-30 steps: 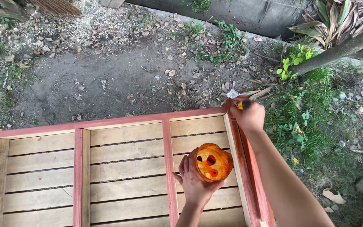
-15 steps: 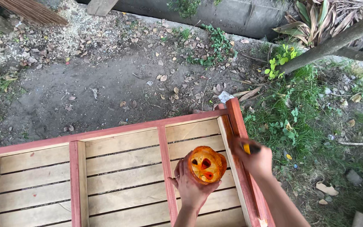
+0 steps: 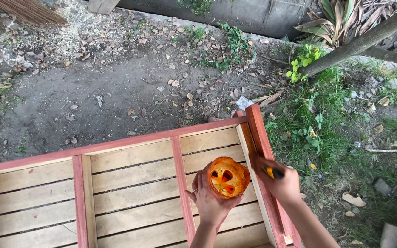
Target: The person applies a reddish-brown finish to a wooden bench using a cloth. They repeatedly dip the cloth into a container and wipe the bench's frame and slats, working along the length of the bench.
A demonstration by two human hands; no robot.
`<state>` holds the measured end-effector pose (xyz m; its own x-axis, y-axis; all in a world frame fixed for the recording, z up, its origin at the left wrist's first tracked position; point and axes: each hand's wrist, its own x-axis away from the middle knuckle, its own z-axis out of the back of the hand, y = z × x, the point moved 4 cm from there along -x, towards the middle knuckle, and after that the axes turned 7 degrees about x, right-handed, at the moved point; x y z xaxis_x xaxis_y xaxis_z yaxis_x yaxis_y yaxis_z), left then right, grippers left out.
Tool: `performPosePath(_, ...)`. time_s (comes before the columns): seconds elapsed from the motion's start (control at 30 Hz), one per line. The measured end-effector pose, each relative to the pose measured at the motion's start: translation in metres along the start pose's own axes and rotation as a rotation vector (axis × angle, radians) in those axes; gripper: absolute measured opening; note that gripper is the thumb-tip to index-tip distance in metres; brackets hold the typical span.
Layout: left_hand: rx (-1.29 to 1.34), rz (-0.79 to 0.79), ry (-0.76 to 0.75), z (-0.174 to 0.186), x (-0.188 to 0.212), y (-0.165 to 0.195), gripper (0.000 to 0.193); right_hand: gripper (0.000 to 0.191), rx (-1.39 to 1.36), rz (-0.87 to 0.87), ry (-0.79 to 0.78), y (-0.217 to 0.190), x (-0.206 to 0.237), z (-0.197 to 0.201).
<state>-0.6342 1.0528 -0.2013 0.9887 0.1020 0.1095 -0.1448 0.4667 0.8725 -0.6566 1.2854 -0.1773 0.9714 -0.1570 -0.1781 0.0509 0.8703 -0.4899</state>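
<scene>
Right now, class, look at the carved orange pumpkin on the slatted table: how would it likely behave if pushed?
The carved pumpkin looks rounded, so it may roll across the slatted table. Its cut-out holes suggest a hollow shell, probably light and somewhat fragile. The left hand cups it from below, likely steadying it.

Right hand [image 3: 282, 183] (seemingly) neared pumpkin [image 3: 228, 177].

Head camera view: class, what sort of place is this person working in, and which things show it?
Most likely a backyard or garden. Bare soil strewn with dry leaves, grass and weeds beside a leaning tree trunk, and a slatted wooden table with red rails standing outdoors all point that way.
</scene>
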Motion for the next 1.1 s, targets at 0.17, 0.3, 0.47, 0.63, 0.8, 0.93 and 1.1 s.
performPosePath(0.17, -0.004, 0.037, -0.029, -0.004, -0.003, 0.000, 0.126, 0.032, 0.004, -0.070, 0.033, 0.003, -0.028, -0.006)
performPosePath(0.3, -0.033, -0.012, 0.021, -0.006, -0.003, 0.000, 0.125, 0.035, -0.008, -0.079, 0.090, -0.015, -0.112, -0.033)
performPosePath(0.47, 0.010, -0.008, 0.035, 0.000, 0.004, 0.002, 0.119, 0.033, 0.256, -0.152, -0.044, -0.021, -0.134, -0.054)
performPosePath(0.63, 0.062, 0.118, 0.019, 0.005, 0.017, 0.008, 0.120, 0.040, 0.204, -0.084, -0.048, -0.008, -0.042, -0.031)
performPosePath(0.8, 0.047, -0.060, 0.120, 0.002, 0.045, 0.011, 0.109, 0.041, 0.075, -0.083, 0.027, 0.006, 0.054, 0.001)
performPosePath(0.93, 0.004, -0.027, 0.172, -0.013, 0.081, 0.008, 0.114, 0.040, 0.024, -0.103, 0.030, 0.021, 0.116, 0.021)
performPosePath(1.1, 0.010, -0.017, 0.201, -0.032, 0.137, 0.008, 0.112, 0.039, -0.008, -0.136, 0.004, 0.045, 0.201, 0.050)
